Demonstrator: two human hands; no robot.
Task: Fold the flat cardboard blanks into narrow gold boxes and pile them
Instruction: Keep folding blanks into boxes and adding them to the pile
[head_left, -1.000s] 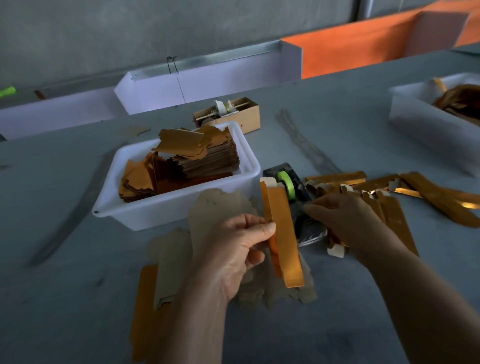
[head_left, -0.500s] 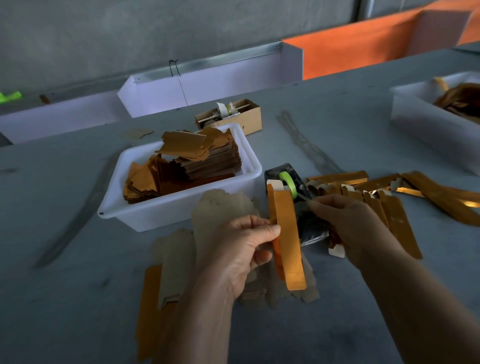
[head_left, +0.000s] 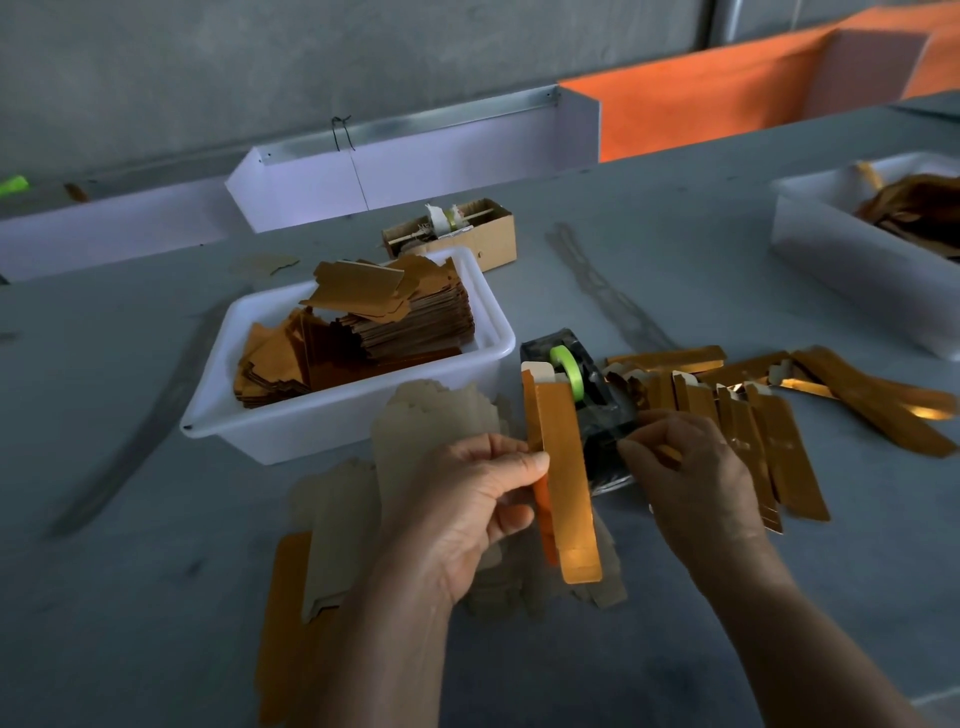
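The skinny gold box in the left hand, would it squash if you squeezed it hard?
Probably. The gold box looks like thin folded card, hollow, so a hard squeeze would likely dent it. The left hand pinches it by thumb and fingertips alone, so it seems light. Its shiny face may be a bit slippery.

Left hand (head_left: 467, 499) pinches a folded gold box (head_left: 563, 478) upright; right hand (head_left: 685, 467) at the tape dispenser (head_left: 587, 389)

A black tape dispenser (head_left: 587, 395) with a green roll sits on the grey worktop (head_left: 130, 597); behind, a small brown carton (head_left: 467, 234) holds what may be tape.
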